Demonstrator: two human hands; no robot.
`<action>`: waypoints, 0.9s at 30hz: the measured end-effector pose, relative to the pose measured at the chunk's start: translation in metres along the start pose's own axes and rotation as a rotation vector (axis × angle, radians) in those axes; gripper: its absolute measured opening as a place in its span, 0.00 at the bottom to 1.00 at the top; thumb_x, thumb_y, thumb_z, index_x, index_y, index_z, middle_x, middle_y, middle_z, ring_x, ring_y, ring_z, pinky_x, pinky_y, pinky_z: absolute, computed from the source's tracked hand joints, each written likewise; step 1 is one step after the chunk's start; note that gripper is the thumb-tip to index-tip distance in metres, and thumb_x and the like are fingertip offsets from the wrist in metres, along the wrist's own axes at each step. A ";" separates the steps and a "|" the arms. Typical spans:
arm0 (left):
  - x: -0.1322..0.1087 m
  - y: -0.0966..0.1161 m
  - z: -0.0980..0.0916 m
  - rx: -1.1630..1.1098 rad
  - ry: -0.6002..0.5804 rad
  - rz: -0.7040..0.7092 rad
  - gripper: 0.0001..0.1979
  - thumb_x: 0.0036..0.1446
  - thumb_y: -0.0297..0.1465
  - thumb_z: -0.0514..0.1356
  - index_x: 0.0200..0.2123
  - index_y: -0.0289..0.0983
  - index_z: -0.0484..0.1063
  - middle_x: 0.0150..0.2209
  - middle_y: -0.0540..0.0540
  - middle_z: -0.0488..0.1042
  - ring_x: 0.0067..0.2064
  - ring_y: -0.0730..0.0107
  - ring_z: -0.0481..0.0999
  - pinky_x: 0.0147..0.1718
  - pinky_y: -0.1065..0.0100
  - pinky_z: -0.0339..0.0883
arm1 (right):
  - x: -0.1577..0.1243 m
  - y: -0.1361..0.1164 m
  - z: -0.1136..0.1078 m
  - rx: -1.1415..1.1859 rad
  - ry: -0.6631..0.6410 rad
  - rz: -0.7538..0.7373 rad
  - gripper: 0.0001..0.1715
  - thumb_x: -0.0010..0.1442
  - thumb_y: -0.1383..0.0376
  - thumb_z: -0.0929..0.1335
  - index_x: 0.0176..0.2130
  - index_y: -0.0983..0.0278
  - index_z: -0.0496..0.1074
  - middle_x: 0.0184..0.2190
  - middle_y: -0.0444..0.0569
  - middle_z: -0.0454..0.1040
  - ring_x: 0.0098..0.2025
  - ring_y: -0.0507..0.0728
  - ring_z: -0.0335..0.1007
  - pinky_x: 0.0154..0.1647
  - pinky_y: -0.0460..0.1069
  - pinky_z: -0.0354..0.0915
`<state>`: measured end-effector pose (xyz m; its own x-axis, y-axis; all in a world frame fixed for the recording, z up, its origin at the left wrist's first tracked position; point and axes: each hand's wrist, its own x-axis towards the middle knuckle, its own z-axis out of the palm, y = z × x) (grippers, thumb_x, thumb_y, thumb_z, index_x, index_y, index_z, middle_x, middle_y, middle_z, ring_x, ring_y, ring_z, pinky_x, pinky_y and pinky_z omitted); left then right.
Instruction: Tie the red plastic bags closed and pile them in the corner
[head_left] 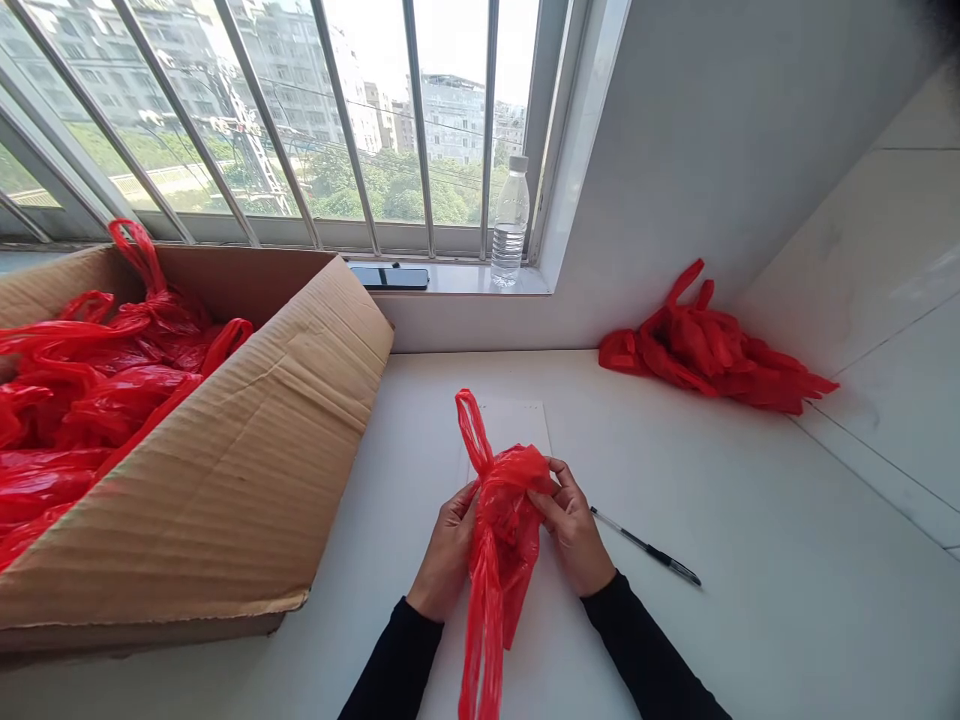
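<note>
A red plastic bag (517, 500), gathered in the middle with its handles trailing above and below, is held over the white table. My left hand (450, 545) grips its left side, the fingers partly hidden behind the plastic. On the right side, my right hand (574, 530) pinches the bag's edge between thumb and fingers. Under the bag lies a white sheet of paper (529, 420), mostly covered. To the right of my right hand rests a black pen (652, 550).
A cardboard box (247, 450) full of red plastic bags (127, 390) stands at the left. More crumpled red bags (712, 350) lie against the wall at the back right. A phone (390, 278) and a clear water bottle (511, 225) are on the sill of the barred window.
</note>
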<state>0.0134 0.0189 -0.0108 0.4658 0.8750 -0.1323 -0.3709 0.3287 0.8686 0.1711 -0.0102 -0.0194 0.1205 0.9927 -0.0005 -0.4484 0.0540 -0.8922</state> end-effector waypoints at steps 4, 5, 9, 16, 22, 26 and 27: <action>-0.002 0.003 0.002 0.035 -0.031 0.013 0.22 0.58 0.37 0.68 0.54 0.38 0.75 0.45 0.42 0.79 0.40 0.65 0.76 0.41 0.67 0.71 | 0.002 0.002 -0.002 0.037 0.070 0.009 0.21 0.63 0.57 0.71 0.54 0.54 0.66 0.50 0.47 0.78 0.45 0.60 0.77 0.48 0.55 0.72; -0.001 0.003 0.002 0.045 -0.030 0.022 0.23 0.56 0.35 0.70 0.55 0.38 0.75 0.46 0.42 0.79 0.42 0.65 0.76 0.42 0.68 0.71 | 0.002 0.002 -0.002 0.041 0.082 0.013 0.21 0.63 0.57 0.71 0.54 0.53 0.66 0.51 0.47 0.78 0.46 0.60 0.77 0.48 0.55 0.72; 0.001 0.001 0.002 0.060 0.020 0.054 0.25 0.52 0.34 0.72 0.53 0.38 0.75 0.44 0.44 0.79 0.40 0.66 0.76 0.39 0.70 0.71 | 0.001 0.000 -0.002 0.041 0.069 0.034 0.26 0.62 0.59 0.71 0.58 0.54 0.66 0.53 0.48 0.77 0.50 0.61 0.76 0.52 0.56 0.71; 0.004 -0.003 -0.002 0.021 0.071 0.058 0.18 0.56 0.38 0.69 0.48 0.36 0.76 0.43 0.43 0.80 0.40 0.66 0.77 0.41 0.68 0.71 | 0.001 0.002 -0.003 0.011 -0.024 0.064 0.28 0.60 0.58 0.73 0.58 0.57 0.70 0.54 0.50 0.77 0.54 0.63 0.73 0.59 0.58 0.68; 0.006 -0.006 -0.004 0.007 0.094 0.053 0.16 0.59 0.40 0.67 0.46 0.35 0.77 0.39 0.44 0.80 0.36 0.68 0.76 0.37 0.68 0.71 | -0.001 -0.001 0.000 -0.011 -0.034 0.050 0.28 0.62 0.58 0.72 0.60 0.54 0.67 0.53 0.49 0.77 0.56 0.62 0.73 0.60 0.59 0.66; 0.006 -0.005 -0.005 0.004 0.117 0.060 0.16 0.58 0.39 0.67 0.45 0.35 0.76 0.41 0.44 0.80 0.36 0.67 0.76 0.37 0.68 0.72 | -0.003 -0.004 0.004 -0.020 -0.094 0.073 0.31 0.63 0.58 0.72 0.63 0.54 0.64 0.55 0.50 0.76 0.57 0.63 0.71 0.61 0.60 0.65; 0.005 -0.004 -0.004 0.005 0.110 0.055 0.16 0.58 0.39 0.67 0.46 0.35 0.77 0.41 0.43 0.80 0.37 0.67 0.76 0.38 0.69 0.71 | -0.003 -0.004 0.004 -0.023 -0.093 0.068 0.31 0.63 0.58 0.72 0.62 0.54 0.65 0.55 0.50 0.76 0.57 0.62 0.72 0.61 0.60 0.65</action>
<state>0.0137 0.0236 -0.0170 0.3540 0.9253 -0.1359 -0.3889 0.2778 0.8784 0.1695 -0.0127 -0.0138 0.0071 0.9998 -0.0201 -0.4320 -0.0151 -0.9018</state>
